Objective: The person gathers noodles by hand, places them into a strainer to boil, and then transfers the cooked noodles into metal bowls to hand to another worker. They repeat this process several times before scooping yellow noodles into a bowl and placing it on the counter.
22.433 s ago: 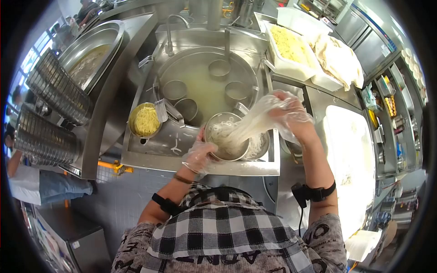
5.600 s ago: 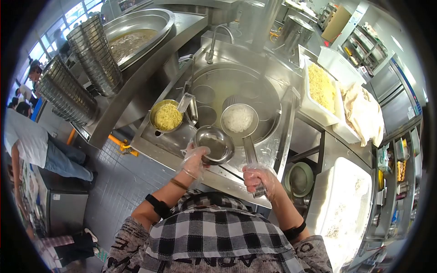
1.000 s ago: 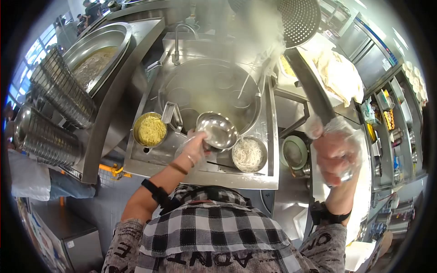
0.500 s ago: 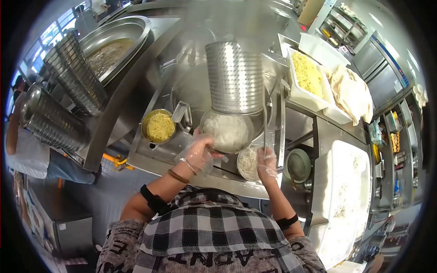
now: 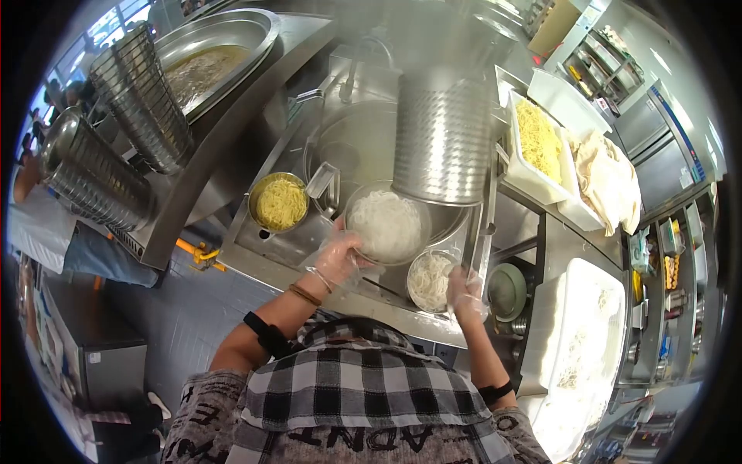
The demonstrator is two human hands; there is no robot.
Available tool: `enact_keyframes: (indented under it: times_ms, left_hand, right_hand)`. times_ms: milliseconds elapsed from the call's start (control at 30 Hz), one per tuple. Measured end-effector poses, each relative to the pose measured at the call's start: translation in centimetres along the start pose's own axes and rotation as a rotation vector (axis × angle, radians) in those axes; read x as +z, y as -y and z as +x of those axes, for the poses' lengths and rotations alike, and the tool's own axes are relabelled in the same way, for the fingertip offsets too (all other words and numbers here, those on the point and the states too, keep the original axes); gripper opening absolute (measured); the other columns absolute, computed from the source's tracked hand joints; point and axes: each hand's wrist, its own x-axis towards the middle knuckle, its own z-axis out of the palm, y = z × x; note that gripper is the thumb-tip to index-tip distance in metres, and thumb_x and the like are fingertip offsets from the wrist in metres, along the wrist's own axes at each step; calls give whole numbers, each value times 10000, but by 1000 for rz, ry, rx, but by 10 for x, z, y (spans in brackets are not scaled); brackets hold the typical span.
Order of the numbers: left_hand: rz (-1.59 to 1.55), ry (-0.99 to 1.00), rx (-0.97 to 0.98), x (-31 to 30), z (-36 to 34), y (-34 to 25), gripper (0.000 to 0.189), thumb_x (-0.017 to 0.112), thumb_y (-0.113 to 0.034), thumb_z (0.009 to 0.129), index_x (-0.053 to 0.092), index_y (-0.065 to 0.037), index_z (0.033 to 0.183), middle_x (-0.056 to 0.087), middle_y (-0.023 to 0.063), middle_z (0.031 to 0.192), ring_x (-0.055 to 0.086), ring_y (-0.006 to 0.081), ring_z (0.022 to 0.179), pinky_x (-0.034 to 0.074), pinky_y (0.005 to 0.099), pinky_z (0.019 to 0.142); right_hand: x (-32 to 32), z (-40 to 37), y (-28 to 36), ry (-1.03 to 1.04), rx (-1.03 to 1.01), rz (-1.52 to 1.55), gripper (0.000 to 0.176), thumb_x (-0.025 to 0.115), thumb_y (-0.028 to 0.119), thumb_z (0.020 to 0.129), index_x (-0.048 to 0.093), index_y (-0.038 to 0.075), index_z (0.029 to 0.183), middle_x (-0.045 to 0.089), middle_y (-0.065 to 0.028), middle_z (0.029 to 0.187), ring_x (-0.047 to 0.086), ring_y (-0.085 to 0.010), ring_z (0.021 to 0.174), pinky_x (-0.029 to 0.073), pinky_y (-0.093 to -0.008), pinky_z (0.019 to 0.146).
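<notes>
My left hand (image 5: 338, 255), in a clear plastic glove, grips the near-left rim of a bowl (image 5: 386, 224) heaped with white noodles. Closed round the handle of a large perforated metal noodle strainer (image 5: 442, 143) is my right hand (image 5: 466, 298), also gloved. The strainer is tipped over the far right side of that bowl, its mouth just above the rim. Beneath both is a steaming pot (image 5: 363, 124) of water. Beside my right hand stands a second bowl of white noodles (image 5: 431, 280). A bowl of yellow noodles (image 5: 279, 203) is on the left of the metal counter.
Tall wire strainers (image 5: 143, 100) and a big pan of brown liquid (image 5: 209, 73) stand left. To the right are a white tub of yellow noodles (image 5: 539, 143), a cloth (image 5: 607, 174), a green-grey bowl (image 5: 507, 292) and a long white bin (image 5: 553, 325). Another person's clothed leg (image 5: 108, 251) shows left.
The strainer has shifted right, uncovering more of the noodles in the held bowl. My right hand has moved slightly right and nearer to me. The whole view has also shifted a little.
</notes>
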Motion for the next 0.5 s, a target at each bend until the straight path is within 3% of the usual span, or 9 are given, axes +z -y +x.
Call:
enact_keyframes:
  times_ms: [33, 67, 133, 200, 267, 500]
  left_hand:
    - [-19, -14, -6, -1, 0, 4, 688, 513, -32, 680, 168, -173, 1258, 411, 147, 1128, 536, 325, 898, 538, 452, 592]
    - [-37, -28, -13, -3, 1, 8, 680, 510, -34, 681, 175, -169, 1257, 410, 150, 1131, 533, 330, 905, 536, 461, 597]
    - [-17, -55, -25, -8, 3, 15, 676, 506, -35, 683, 178, -169, 1258, 410, 154, 1134, 529, 335, 913, 535, 469, 599]
    - [7, -82, -36, -15, 5, 21, 671, 501, -37, 684, 182, -169, 1259, 410, 157, 1138, 526, 340, 921, 533, 477, 601]
    - [2, -56, -16, -24, 7, 26, 677, 496, -38, 682, 182, -165, 1267, 411, 158, 1141, 525, 340, 923, 534, 472, 596]
    - [14, -107, -1, -36, 12, 40, 700, 496, -38, 674, 168, -168, 1279, 412, 150, 1147, 529, 338, 920, 535, 465, 592]
  right_hand:
    - [-3, -4, 14, 56, 80, 195, 230, 492, 270, 850, 490, 45, 805, 445, 19, 576, 402, -87, 472, 308, -227, 430]
    - [-8, -7, 26, 54, 84, 196, 230, 492, 270, 850, 490, 45, 805, 445, 19, 576, 402, -87, 472, 308, -227, 430]
    - [-19, -12, 48, 331, 200, 583, 205, 496, 254, 852, 480, 63, 780, 397, 35, 538, 340, -57, 425, 259, -208, 383]
    - [-23, -19, 64, 297, 281, 544, 220, 494, 273, 854, 479, 64, 788, 372, 40, 521, 328, -56, 420, 251, -213, 375]
    - [-30, -19, 67, 420, 387, 563, 255, 483, 313, 856, 469, 67, 791, 360, 37, 509, 315, -60, 399, 236, -216, 365]
    - [-33, -13, 84, 510, 382, 576, 276, 468, 342, 852, 431, 69, 824, 290, 24, 494, 280, -91, 371, 234, -245, 343]
